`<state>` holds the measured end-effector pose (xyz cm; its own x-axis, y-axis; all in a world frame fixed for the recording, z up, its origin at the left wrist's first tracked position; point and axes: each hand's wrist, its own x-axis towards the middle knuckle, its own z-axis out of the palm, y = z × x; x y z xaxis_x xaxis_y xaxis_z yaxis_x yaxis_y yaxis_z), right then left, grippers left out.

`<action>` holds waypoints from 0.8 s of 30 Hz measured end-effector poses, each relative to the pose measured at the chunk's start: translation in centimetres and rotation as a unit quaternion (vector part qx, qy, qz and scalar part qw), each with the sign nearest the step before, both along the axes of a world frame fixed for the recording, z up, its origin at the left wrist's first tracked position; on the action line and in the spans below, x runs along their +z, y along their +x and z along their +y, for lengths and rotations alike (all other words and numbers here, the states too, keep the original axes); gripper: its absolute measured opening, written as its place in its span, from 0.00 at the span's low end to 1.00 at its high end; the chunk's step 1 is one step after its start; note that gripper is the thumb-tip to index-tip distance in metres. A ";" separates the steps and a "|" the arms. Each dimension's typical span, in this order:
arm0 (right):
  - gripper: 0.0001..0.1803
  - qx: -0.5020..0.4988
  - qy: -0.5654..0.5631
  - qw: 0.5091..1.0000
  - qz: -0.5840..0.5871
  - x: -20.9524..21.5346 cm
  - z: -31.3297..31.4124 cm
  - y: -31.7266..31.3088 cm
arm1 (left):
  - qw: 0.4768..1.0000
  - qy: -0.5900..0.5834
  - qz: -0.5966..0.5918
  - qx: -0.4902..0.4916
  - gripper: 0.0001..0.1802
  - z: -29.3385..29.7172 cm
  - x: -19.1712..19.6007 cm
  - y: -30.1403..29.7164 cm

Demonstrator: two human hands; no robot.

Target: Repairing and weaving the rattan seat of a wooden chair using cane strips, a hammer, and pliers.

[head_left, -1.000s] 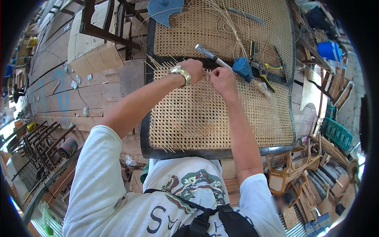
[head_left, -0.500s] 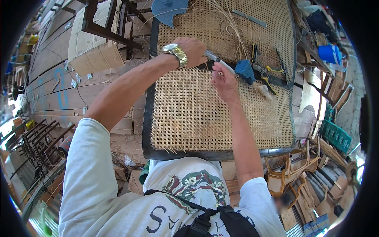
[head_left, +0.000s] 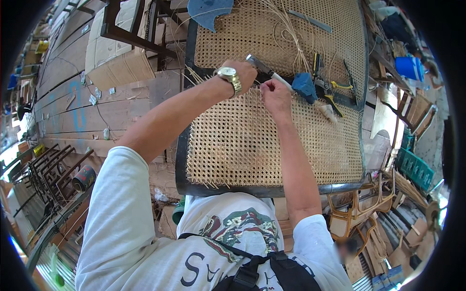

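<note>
A woven cane panel [head_left: 233, 140] is stretched in a dark wooden frame [head_left: 182, 160] in front of me. Above the frame's middle bar, my left hand [head_left: 242, 74] is closed, its fingertips mostly hidden under its back. My right hand [head_left: 276, 98] pinches close beside it, thumb and fingers together. A thin pale cane strand [head_left: 258, 83] shows between the two hands. Just beyond them lies a hammer [head_left: 262, 67], its head toward the left and its handle slanting toward a blue foam piece [head_left: 304, 88]. Neither hand touches the hammer.
Pliers [head_left: 332, 103], another yellow-handled tool [head_left: 341, 86] and a flat grey strip [head_left: 309, 21] lie on the panel. Loose cane strands [head_left: 293, 41] trail across its far half. A cardboard box [head_left: 119, 68] and dark chair frames [head_left: 56, 169] stand left; a blue bucket [head_left: 408, 68] is right.
My left hand has drawn slightly down from the hammer head, which now shows fully. My right hand has turned and closed into a pinch. The view has shifted a little.
</note>
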<state>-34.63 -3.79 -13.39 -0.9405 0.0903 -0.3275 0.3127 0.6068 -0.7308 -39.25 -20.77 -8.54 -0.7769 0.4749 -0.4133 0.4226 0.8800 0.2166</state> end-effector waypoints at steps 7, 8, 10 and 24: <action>0.08 0.013 0.048 0.998 -0.024 0.2 1.5 0.2 | 0.993 0.002 -0.011 -0.119 0.13 0.6 0.3 -2.6; 0.08 0.012 0.048 0.999 -0.024 0.4 1.7 0.0 | 0.995 0.025 -0.052 -0.081 0.13 0.4 0.1 -2.6; 0.09 0.060 0.033 0.997 -0.046 0.8 1.6 -0.3 | 0.994 0.064 -0.086 -0.024 0.14 -0.5 -1.4 -2.0; 0.11 0.150 0.115 0.982 -0.022 2.1 0.7 -1.4 | 0.992 0.065 -0.057 0.094 0.15 0.0 -0.1 1.1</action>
